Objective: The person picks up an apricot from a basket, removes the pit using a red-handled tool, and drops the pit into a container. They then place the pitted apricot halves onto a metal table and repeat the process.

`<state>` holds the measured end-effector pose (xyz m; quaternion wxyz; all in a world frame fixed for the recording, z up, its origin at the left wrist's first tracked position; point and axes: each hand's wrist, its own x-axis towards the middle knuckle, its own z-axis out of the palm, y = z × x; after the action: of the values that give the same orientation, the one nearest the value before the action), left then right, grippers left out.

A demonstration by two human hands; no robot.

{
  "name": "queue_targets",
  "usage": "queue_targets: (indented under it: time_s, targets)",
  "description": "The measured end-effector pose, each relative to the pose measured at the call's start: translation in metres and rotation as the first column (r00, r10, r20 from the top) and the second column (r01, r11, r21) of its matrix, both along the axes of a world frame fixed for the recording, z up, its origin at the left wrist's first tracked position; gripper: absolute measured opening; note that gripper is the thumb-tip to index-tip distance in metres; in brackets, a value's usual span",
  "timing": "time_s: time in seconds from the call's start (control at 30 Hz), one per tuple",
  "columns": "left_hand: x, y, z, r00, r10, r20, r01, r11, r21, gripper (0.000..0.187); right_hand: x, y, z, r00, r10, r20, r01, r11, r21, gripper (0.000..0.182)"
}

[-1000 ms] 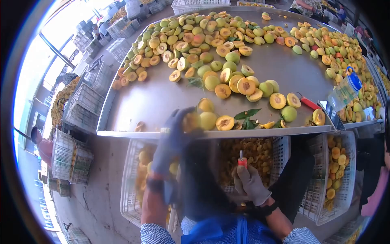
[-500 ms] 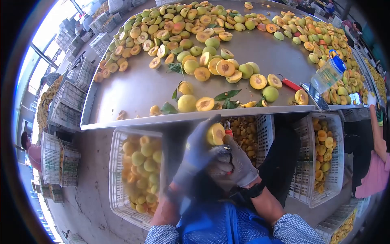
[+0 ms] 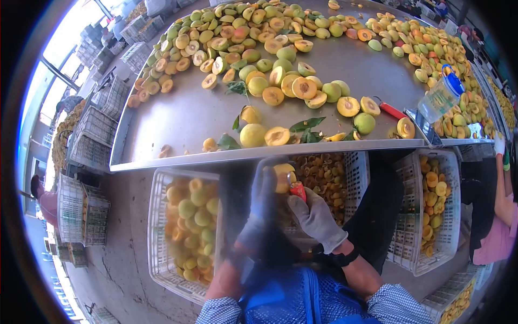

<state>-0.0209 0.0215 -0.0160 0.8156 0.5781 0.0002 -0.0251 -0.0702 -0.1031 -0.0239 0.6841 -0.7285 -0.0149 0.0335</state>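
Operator: State the change in position.
Technician: One second earlier, the left hand was at the edge of the surface, well apart from the tool. It is now below that edge, holding a fruit piece beside the right hand.

Operator: State the condition of the fingers.
Technician: Left fingers: curved around the left side of the fruit piece, gripping it. Motion blur obscures the individual fingers. Right fingers: wrapped around the handle of the red-handled tool, metal end directed upward.

Operator: Is the tool engaged?
Technician: The metal end overlaps the right edge of the fruit piece. Whether it has entered the flesh cannot be told.

Operator: What does the change signify?
Technician: In my judgement, pick-up is complete and the work is at the tool-on-fruit step.

Operator: Locate the adjacent items.
Technician: The middle crate, containing cut pieces, is below and behind the tool. The left crate, containing fruit, is beside the left arm. On the surface, a leaf lies just beside a cut half near the front edge.
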Motion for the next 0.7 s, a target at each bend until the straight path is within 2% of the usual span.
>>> queue_targets:
  time_s: [0.13,0.27,0.3,0.33,0.37,0.4,0.47,0.53,0.7]
  targets:
    - [0.004,0.005,-0.007,0.995,-0.077,0.071,0.066,0.987,0.145,0.034,0.0,-0.004,0.007,0.999,0.004,-0.034,-0.007,0.997,-0.077,0.03]
    - [0.004,0.005,0.002,0.981,-0.118,0.151,0.087,0.977,0.195,0.039,-0.001,-0.004,0.005,1.0,0.019,-0.012,-0.02,0.99,-0.139,0.029]
    - [0.006,0.005,0.002,0.994,-0.103,0.028,0.1,0.991,0.086,0.039,0.0,-0.003,0.007,1.0,0.02,-0.012,-0.021,0.99,-0.138,0.029]
    - [0.007,0.005,0.003,0.99,-0.1,-0.097,0.098,0.995,-0.025,0.039,-0.001,-0.002,0.012,0.998,0.031,-0.059,-0.035,0.998,-0.06,0.029]
    - [0.007,0.005,0.005,0.99,-0.1,-0.099,0.099,0.995,-0.022,0.039,-0.001,-0.001,0.016,0.993,0.045,-0.105,-0.043,0.999,0.019,0.029]
    - [0.007,0.003,0.009,0.993,-0.079,-0.083,0.082,0.996,0.041,0.039,-0.001,0.001,0.018,0.993,0.043,-0.107,-0.041,0.999,0.022,0.029]
    - [0.007,-0.001,0.009,0.996,-0.06,-0.066,0.066,0.992,0.103,0.038,-0.001,0.004,0.021,0.98,0.019,-0.199,-0.038,0.995,-0.093,0.03]
    - [0.005,-0.006,0.008,0.999,-0.011,0.043,0.005,0.989,0.145,0.038,-0.001,0.008,0.015,0.986,0.004,-0.168,-0.022,0.994,-0.11,0.03]
    - [0.005,-0.006,0.003,0.996,-0.067,0.06,0.054,0.978,0.2,0.039,-0.001,0.008,0.011,0.997,0.03,-0.077,-0.035,0.997,-0.065,0.029]
